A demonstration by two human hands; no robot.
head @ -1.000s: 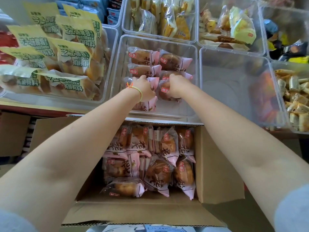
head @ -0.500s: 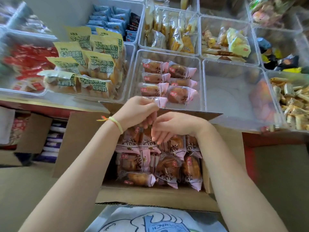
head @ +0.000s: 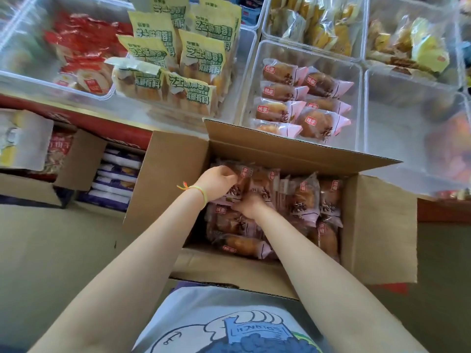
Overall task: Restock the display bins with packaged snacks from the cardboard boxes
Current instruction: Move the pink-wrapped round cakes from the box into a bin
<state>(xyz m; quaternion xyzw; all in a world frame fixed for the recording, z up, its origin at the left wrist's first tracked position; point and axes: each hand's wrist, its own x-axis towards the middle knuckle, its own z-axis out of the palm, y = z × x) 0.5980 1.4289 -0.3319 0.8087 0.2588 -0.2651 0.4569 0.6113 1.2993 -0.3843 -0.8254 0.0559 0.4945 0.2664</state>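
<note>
This is a shop: clear bins [head: 303, 47] full of wrapped snacks [head: 300, 98] sit above open cardboard boxes [head: 377, 225] of stock.

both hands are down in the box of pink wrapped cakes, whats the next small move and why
Probably lift out the packets being gripped and carry them up to the clear bin. The left hand curls round a pink-wrapped cake packet in the cardboard box, the right hand sits among the packets just below, and that bin, holding the same cakes, has bare space at its near right.
</note>
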